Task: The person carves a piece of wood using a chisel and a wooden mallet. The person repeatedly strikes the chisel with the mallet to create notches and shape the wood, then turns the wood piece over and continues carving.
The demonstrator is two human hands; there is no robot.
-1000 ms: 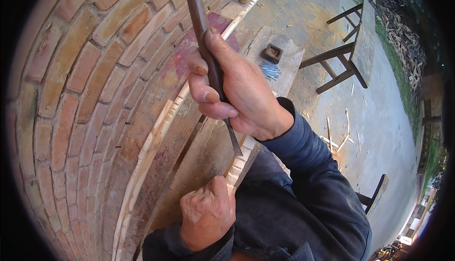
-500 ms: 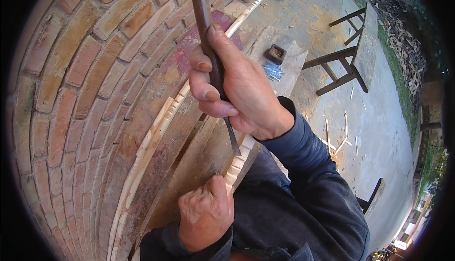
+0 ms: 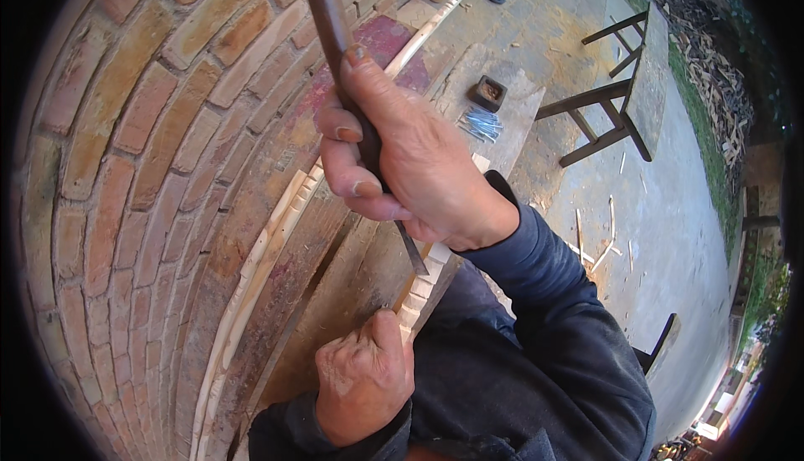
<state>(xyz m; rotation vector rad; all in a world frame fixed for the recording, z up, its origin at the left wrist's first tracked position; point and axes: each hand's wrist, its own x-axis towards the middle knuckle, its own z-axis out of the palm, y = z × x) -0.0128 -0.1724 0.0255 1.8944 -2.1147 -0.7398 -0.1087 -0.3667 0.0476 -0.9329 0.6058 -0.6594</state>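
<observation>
Two hands work: right hand (image 3: 419, 168) grips a chisel (image 3: 335, 51), left hand (image 3: 364, 377) presses closed on the notched wooden strip (image 3: 423, 281).

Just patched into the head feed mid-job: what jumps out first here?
Centre frame, the right hand grips a long dark chisel, its blade set on the notched edge of a pale wooden strip. Below it, the left hand presses on the wood. A red brick wall fills the left; a wooden trestle stands upper right.

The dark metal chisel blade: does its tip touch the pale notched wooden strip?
Touching. In the head view, the chisel blade held by the right hand ends directly on a notch of the wooden strip, with no gap visible.
</observation>
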